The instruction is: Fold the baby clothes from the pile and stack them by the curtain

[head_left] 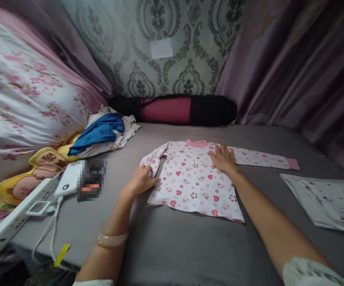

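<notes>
A small long-sleeved shirt (195,178), white with pink hearts and little figures, lies spread on the grey bed sheet (183,246). Its pink collar points away from me. The sleeve on the right stretches out straight to a pink cuff, while the left one bends down toward me. My left hand (142,180) is at the end of that bent sleeve, fingers curled over it and hiding the cuff; the thumb sticks out toward the shirt's side. Near the right shoulder, my right hand (224,159) rests flat on the fabric with its fingers spread.
A folded white cloth (329,198) lies at the right. On the left are a blue garment (100,133) on a clothes pile, a white power bank (69,178), a power strip (19,218) with cables, and a blurred-out object. A long black-and-red bag (166,110) lies along the wall.
</notes>
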`<state>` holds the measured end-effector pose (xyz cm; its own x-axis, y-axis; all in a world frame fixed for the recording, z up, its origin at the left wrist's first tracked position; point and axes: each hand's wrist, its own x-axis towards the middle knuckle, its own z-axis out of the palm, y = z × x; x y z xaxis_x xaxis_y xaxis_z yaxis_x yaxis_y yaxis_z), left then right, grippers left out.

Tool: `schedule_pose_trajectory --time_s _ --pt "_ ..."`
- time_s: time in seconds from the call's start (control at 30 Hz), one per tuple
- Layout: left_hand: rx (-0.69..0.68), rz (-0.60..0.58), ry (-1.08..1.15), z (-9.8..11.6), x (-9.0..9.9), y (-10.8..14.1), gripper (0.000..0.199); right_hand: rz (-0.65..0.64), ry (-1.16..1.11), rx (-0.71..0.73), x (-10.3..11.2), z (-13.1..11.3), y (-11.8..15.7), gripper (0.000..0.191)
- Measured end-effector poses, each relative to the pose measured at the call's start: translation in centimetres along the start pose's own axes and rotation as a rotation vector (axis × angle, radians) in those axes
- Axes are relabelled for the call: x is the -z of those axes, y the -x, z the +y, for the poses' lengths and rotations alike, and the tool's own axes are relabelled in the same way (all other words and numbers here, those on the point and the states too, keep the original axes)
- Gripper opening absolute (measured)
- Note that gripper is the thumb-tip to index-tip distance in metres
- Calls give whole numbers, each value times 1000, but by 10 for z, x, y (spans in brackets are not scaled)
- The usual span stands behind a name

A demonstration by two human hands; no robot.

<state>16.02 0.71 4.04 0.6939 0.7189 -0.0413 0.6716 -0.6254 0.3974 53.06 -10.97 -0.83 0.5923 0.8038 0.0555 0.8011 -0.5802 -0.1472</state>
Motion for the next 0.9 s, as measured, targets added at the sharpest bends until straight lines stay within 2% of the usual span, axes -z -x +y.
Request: schedule_pose_trajectory --time_s 0.13,0.23,0.33,0.47,0.53,0.6,0.67,0.77,0.83,0.9 --pt "-17 -122 85 -18 16 12 45 -52 -36 -41 7 -5 -3 63" --pt "-66 -186 113 -29 24 22 39 79 -33 18 12 -24 0 56" --pt "-144 -201 96 -30 25 29 31 163 -93 186 11 -62 5 47" --pt "-194 -66 90 -23 19 30 20 104 -252 346 1 -118 3 40" --pt "-141 -8 145 -23 17 24 17 70 -310 387 -5 -140 -1 39" --pt "-33 44 303 -29 20 16 24 39 -349 417 -11 -155 -6 39" --pt "83 155 545 -42 31 4 34 12 -370 447 -16 -166 -10 38" --pt "207 391 868 -67 57 -18 51 -14 -383 445 -20 -176 -14 37" --pt "260 491 944 -84 75 -35 54 -17 -378 416 -20 -182 -16 36" --pt "284 546 942 -98 88 -53 48 -19 -360 391 -20 -187 -18 36"
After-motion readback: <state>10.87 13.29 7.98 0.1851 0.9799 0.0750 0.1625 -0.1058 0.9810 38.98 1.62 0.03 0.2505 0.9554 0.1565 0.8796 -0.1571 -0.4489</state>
